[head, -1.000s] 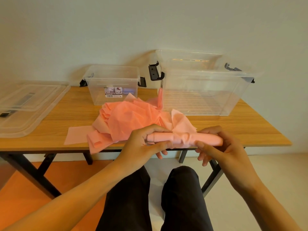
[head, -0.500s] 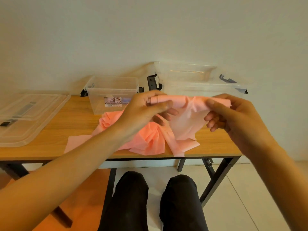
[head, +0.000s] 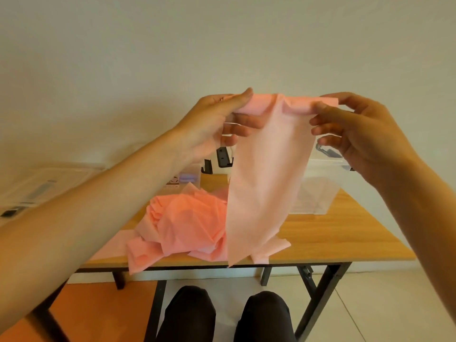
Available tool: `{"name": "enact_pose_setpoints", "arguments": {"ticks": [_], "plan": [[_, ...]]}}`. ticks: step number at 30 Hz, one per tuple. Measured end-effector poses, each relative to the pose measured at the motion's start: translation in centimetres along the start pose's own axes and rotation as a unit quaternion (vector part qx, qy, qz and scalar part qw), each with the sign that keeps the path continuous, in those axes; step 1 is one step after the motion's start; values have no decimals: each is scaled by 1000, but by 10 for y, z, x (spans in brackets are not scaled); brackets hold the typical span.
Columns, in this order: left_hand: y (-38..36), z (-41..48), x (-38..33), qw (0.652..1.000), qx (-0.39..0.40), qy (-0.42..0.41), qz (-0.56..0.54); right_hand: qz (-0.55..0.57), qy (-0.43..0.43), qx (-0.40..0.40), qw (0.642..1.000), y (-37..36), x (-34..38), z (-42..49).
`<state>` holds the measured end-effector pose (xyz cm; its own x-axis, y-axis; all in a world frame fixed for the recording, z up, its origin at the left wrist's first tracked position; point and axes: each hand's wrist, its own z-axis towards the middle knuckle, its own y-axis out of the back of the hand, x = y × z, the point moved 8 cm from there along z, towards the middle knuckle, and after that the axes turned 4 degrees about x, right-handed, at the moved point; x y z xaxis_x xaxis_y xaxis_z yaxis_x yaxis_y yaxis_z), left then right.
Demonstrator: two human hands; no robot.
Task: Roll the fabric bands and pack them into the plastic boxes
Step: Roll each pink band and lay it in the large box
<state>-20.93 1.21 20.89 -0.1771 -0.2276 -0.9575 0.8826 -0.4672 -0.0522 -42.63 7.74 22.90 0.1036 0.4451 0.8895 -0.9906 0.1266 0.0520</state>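
Pink fabric band [head: 266, 183]: rolled top aloft, tail hanging.
Left hand [head: 214, 124]: pinches left end.
Right hand [head: 362, 137]: pinches right end.
Technique: wind evenly, tail taut.

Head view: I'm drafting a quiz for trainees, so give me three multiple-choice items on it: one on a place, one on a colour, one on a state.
1. Where does the pile of loose bands lie? A. on the table B. on a chair C. on a shelf
2. What colour is the held band? A. blue B. pink C. green
3. How is that band? A. rolled up end to end B. hanging from the left hand and right hand C. spread flat on the table

Answers: 1 A, the pile is heaped on the wooden top; 2 B, the band is pale pink; 3 B, both hands pinch its top and the rest hangs down.
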Motion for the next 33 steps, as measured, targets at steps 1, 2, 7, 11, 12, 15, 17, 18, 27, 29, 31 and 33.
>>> {"name": "enact_pose_setpoints", "arguments": {"ticks": [1,2,7,11,12,15,17,18,27,29,31,33], "plan": [[0,0,-1,1000,1,7,-1,-4,3,-3,1000,0,2,1],[1,-1,-3,1000,4,11,5,-9,5,-6,1000,0,4,2],[6,-5,-12,998,2,5,65,-7,1,-16,1000,-4,3,1],[6,-6,-11,999,-5,-1,39,31,-20,-15,999,-11,-4,-1],[5,-6,-10,1000,-5,0,27,45,-33,-6,998,-14,-7,-1],[4,-6,-5,1000,-10,10,-14,108,-84,16,990,-24,-14,-2],[3,-7,-2,1000,-12,18,-20,122,-96,18,988,-26,-14,-3],[3,-7,-1,1000,-13,20,-16,121,-98,18,988,-25,-13,-3],[2,-8,0,998,-12,18,-55,154,-113,-16,981,-22,-9,-5],[-1,-8,0,998,-9,16,-65,177,-132,-21,975,-25,-11,-7],[-3,-9,2,998,-5,15,-61,182,-135,-17,974,-27,-12,-7],[-2,-8,3,999,-11,17,-48,163,-123,-8,979,-26,-12,-6]]}}
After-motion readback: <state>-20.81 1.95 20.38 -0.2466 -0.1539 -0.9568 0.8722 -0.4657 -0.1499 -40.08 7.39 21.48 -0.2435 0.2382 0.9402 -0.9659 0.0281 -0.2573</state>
